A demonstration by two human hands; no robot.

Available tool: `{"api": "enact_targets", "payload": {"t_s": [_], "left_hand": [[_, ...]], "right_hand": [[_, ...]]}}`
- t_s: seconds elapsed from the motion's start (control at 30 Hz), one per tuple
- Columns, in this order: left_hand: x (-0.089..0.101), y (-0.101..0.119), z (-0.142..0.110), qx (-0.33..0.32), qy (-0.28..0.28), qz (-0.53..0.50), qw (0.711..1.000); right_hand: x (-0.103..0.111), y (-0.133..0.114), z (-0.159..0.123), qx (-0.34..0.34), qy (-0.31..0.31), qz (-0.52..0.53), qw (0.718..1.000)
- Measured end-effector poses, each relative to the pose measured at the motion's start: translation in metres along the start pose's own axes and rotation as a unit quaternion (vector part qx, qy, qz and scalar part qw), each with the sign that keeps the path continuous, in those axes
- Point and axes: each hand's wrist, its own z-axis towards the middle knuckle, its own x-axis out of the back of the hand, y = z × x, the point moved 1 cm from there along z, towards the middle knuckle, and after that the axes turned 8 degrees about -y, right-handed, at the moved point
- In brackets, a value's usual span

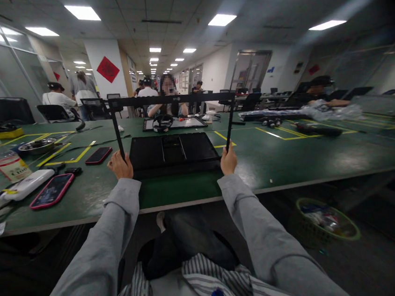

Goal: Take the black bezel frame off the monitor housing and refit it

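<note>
My left hand (121, 165) and my right hand (229, 159) are closed on the two sides of a thin black rectangular frame (173, 98), which looks like a monitor bezel. It stands raised and tilted above the table, its top bar across the middle of the view. Through its opening I see a flat black panel (145, 154), like a monitor's back cover, with a recessed middle section, lying on the green table (177, 190). Whether the frame's lower edge touches the panel, I cannot tell.
To the left lie a red-edged phone (52, 190), a second phone (98, 155), a white power bank (28, 184), a bottle (10, 165) and a metal bowl (37, 145). A person (168, 87) sits opposite. Plastic wrapping (334, 109) lies right; a green basket (327, 219) stands below.
</note>
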Motion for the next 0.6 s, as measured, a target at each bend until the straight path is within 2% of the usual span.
{"api": "enact_targets", "payload": {"t_s": [0.37,0.6], "left_hand": [[-0.0009,0.0005,-0.0011,0.018,-0.04,0.031,0.999],[-0.0042,-0.0011,-0.0008,0.035,-0.064,0.05,0.996]], "right_hand": [[-0.004,0.003,0.0018,-0.026,-0.028,0.006,0.999],[-0.0066,0.0079,0.0043,0.004,-0.056,-0.04,0.998]]}}
